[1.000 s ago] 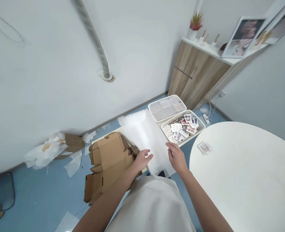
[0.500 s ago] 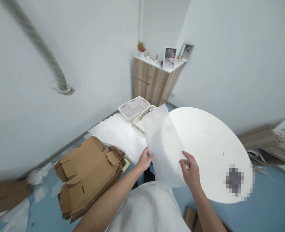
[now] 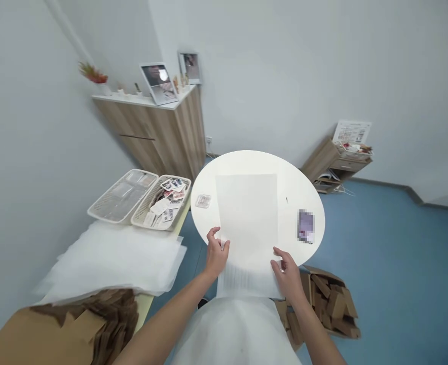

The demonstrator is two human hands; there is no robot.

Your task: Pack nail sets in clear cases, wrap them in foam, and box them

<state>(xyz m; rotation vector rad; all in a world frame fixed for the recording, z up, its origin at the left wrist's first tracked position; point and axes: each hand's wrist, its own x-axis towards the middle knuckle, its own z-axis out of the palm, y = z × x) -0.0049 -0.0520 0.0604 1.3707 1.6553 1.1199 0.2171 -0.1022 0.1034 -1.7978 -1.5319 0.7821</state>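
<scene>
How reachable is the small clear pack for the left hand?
Probably yes: the pack lies uncovered on the table ahead of the left hand, beside the sheet, with nothing visible between hand and pack.

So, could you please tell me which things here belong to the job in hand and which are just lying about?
In use: white sheet, between left hand and right hand; round table beneath it; probably the sheet pile.
Seemingly uninvolved: plant and nearer framed picture, both on the cabinet.

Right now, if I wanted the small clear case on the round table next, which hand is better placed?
Probably your left hand: it is nearer the clear case, while your right hand is across the white sheet.
</scene>
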